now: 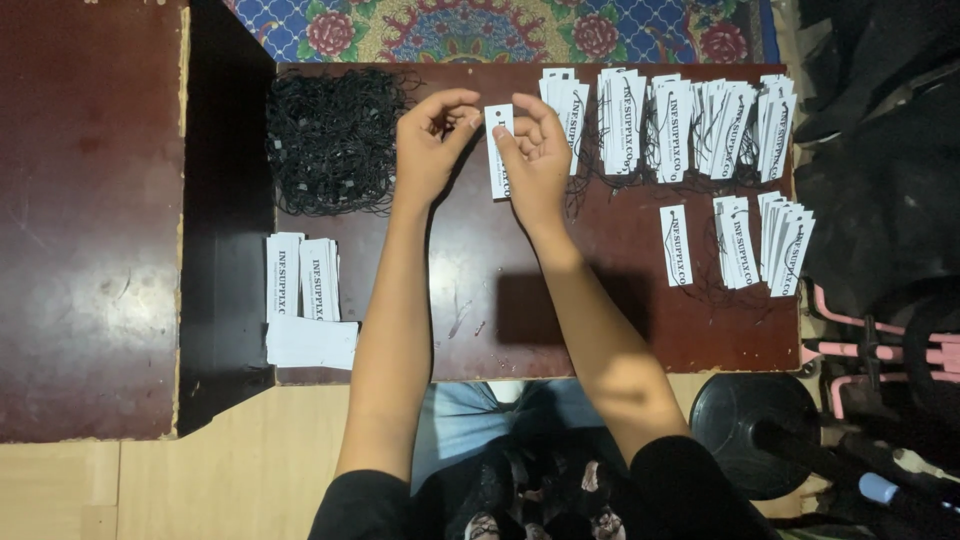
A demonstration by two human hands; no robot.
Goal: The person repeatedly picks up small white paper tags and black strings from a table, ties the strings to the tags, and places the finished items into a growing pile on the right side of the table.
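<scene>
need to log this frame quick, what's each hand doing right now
Left hand: fingers pinched at the top of the white paper tag, likely on a thin black string.
Right hand: closed on the tag, holding it.

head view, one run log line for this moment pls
left hand: pinching black string at tag hole | right hand: holding white paper tag | string pile: left of hands | strung tags: right

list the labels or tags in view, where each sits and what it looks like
Held tag: between the fingers of both hands, upright white rectangle, dark print, hole near top.
Far tag stacks: row along the table's far right edge, white, with black strings.
Near-right tags: one single tag and two fanned stacks, white with strings.
Left tag stacks: two white piles near the left edge, no strings visible.
Blank cards: white pile just below them.
</scene>
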